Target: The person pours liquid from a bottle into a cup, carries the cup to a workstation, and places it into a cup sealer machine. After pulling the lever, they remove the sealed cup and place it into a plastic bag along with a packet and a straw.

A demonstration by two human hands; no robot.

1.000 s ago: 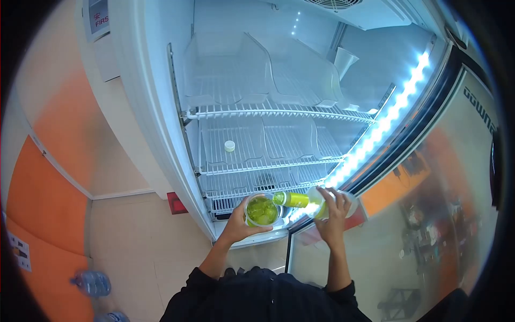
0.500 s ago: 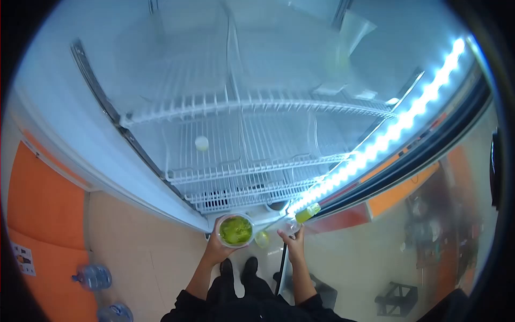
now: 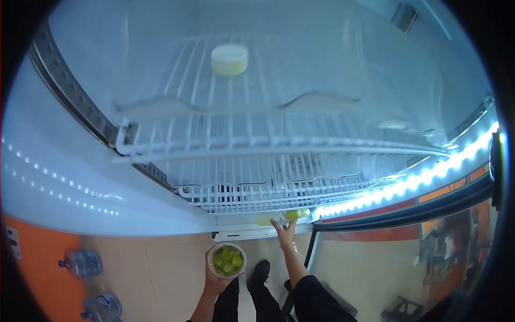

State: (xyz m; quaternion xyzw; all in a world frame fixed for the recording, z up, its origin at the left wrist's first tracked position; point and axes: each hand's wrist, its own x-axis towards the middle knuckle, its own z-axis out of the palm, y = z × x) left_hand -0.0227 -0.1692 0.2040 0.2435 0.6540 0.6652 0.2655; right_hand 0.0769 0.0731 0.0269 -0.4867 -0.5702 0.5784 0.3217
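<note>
In my left hand [image 3: 215, 279] is a clear round tub [image 3: 228, 260], held upright with its top facing me. Green pieces fill it, too small to name. My right hand [image 3: 285, 234] reaches to the fridge's lower front edge, thumb and fingers around a small clear container with yellow-green contents [image 3: 298, 213]. Part of the grip is hidden. Just left of its thumb, a paler yellow patch [image 3: 263, 219] shows, blurred. A small white-lidded round tub [image 3: 229, 59] with pale yellow contents sits on a white wire shelf [image 3: 268, 147].
The fridge door [image 3: 397, 217] stands open at right, beside a bright LED strip [image 3: 402, 180]. Lower wire shelves [image 3: 252, 201] jut out above my hands. Two large water bottles [image 3: 84, 263] lie on the floor at left. A dark crate-like frame [image 3: 402, 310] is at lower right.
My view has moved nearer the shelves. The left hand with its tub has dropped lower, away from the fridge edge. The right hand has moved up against that edge with the yellow-green container.
</note>
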